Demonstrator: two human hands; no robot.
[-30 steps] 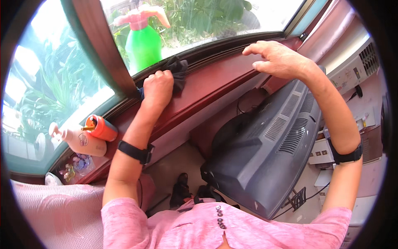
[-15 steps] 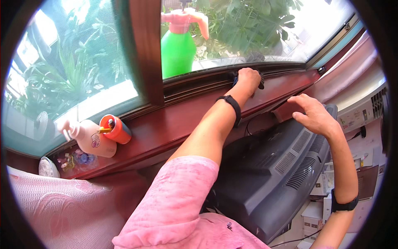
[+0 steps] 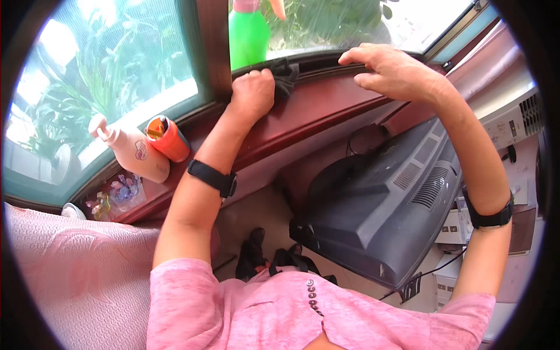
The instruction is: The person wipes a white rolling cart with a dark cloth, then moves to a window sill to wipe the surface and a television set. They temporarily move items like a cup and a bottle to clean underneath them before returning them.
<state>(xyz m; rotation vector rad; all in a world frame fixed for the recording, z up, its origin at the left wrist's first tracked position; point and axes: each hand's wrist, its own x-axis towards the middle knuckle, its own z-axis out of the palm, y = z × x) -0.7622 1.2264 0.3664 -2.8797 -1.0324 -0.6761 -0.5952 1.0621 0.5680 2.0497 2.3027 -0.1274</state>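
My left hand [image 3: 253, 94] is closed in a fist round a dark cloth [image 3: 286, 77], low by the window frame. Most of the cloth sticks out to the right of the knuckles and lies on the dark window track [image 3: 321, 67]. Over the right part of the red-brown sill [image 3: 326, 99] hovers my right hand [image 3: 392, 72], its fingers stretched out and the thumb apart, with nothing in it. Behind the glass, just above my left hand, stands a green spray bottle [image 3: 248, 38] whose top is cut off by the picture's edge.
On the sill's left end stand a pale pump bottle [image 3: 140, 153], an orange cup [image 3: 172, 143] with pens and a clear tray of small ornaments [image 3: 122, 192]. A bulky dark television [image 3: 373, 198] sits below the sill. Pink patterned fabric [image 3: 87, 274] covers the lower left.
My left hand has slid left along the window track with the cloth. My right hand has moved up and left, over the sill. The view has shifted, showing more floor and my shoes.
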